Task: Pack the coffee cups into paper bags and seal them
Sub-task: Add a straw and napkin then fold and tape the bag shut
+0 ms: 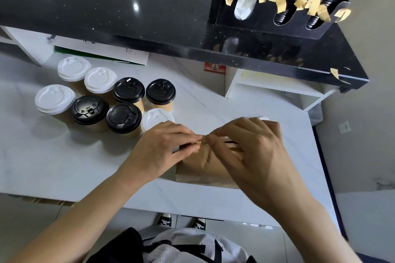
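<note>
both forearms reach in from the bottom edge and meet over a brown paper bag (205, 168) standing on the white marble counter (64, 156). left hand (164, 147) has its fingertips drawn together, pinching the folded top edge of the bag at its middle. right hand (248, 149) arches over the bag from the other side, its thumb and forefinger pinching the same folded edge just beside the left fingertips, the other fingers curved down across the bag's mouth. what the bag holds cannot be seen. to the left of the bag stands a cluster of paper coffee cups (106, 100), eight in all, four with white lids and four with black; the nearest white-lidded cup (157, 118) is partly hidden behind the left hand. above the counter runs a black speckled shelf (106, 6), and on its right end sits a black lid dispenser (277, 6) with several strips of tan tape (277, 3) stuck along its front edge.
</note>
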A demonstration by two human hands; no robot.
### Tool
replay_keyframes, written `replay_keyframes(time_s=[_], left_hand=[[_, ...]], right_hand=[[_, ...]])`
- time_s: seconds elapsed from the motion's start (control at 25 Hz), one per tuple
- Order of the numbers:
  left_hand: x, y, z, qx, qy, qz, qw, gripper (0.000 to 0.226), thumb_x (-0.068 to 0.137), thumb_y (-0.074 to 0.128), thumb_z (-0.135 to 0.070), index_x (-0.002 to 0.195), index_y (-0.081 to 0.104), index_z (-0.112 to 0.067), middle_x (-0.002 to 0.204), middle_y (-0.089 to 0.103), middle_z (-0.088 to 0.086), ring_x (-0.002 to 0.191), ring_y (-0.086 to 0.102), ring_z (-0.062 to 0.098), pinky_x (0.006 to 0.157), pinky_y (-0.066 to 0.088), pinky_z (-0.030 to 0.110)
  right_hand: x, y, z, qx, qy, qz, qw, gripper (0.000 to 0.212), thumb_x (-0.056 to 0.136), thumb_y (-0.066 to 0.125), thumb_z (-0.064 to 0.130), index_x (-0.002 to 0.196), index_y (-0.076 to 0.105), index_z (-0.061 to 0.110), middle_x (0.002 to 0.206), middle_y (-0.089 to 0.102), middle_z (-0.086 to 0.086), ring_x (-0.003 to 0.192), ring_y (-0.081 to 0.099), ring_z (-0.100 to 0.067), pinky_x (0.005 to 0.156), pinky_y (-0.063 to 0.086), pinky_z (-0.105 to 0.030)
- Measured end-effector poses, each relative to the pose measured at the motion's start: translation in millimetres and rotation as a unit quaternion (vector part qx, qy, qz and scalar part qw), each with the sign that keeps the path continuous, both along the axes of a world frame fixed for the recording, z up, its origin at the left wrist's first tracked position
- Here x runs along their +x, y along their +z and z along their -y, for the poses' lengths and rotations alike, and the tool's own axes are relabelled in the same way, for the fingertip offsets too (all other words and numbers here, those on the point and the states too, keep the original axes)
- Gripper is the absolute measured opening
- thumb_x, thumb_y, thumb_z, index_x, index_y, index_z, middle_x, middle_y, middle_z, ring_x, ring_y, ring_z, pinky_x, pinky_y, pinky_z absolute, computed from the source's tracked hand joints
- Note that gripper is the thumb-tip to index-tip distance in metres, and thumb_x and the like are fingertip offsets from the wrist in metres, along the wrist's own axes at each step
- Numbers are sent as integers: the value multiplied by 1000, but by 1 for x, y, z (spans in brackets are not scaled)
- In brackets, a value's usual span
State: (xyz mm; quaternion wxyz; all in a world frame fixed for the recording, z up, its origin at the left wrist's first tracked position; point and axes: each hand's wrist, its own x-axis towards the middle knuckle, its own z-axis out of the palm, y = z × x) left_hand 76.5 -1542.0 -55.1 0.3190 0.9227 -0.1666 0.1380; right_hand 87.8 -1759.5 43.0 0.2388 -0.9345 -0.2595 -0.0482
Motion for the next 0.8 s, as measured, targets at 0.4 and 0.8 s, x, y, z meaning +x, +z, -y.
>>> replay_keyframes(time_s=[0.4, 0.8], left_hand=[[-1, -1, 3, -83, 25, -39, 995, 27, 97, 61, -42, 110, 79, -27, 105, 72, -18, 97, 64, 12, 84, 53, 34], [-12, -12, 7, -131, 50, -97, 985, 70, 83, 74, -55, 143, 53, -26, 143, 52, -13, 136, 49, 13, 109, 43, 28]], right_hand=[[32, -24, 62, 238, -167, -57, 955, 49, 101, 30, 57, 118, 69, 32, 110, 69, 16, 110, 62, -7, 97, 49, -42], [22, -110, 98, 385, -162, -190, 888, 55, 99, 34, 60, 138, 56, 28, 133, 67, 6, 126, 61, -11, 108, 47, -39]])
